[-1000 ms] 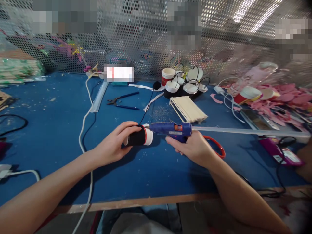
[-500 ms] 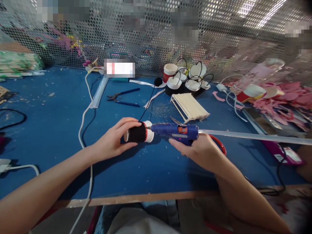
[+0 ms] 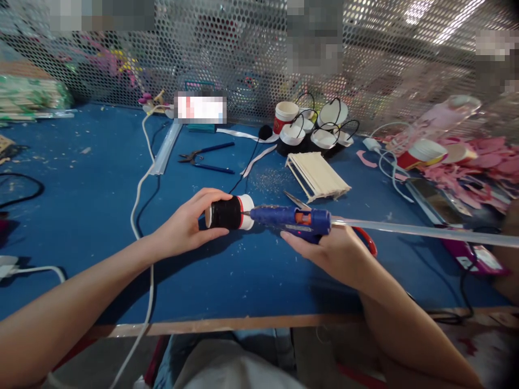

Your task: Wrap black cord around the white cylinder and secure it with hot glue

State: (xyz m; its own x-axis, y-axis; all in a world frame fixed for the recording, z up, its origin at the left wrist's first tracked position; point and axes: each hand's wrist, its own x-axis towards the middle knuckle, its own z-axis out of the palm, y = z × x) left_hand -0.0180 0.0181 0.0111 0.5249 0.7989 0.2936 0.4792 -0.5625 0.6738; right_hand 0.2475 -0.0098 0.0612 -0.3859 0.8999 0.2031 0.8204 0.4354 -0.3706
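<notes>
The cup lies on its side at the centre of the frame, wrapped in black yarn with a red and white band bare at its right end. The left hand grips it, fingers over the top and thumb beneath. The right hand is closed around the gun, whose nozzle points left at the edge of the yarn; whether it touches cannot be told.

The likeliest trouble is heat: a small red light shows on the gun, and the left fingers lie near the nozzle, so a slip to the left could burn them. A round cup could roll if the grip loosened, smearing glue onto the red band. The yarn runs up to its ball, and a snag there might tug the wrap loose. The long glue stick, jutting to the right edge, could knock something if the gun swung.

Scissors lie partly hidden behind the gun and right hand, blades toward the centre, and would hinder a move that way. Beyond are the sticks, with other cups above them. Pliers sit left of the yarn's path. A white cable crosses the surface under the left forearm and might catch.
</notes>
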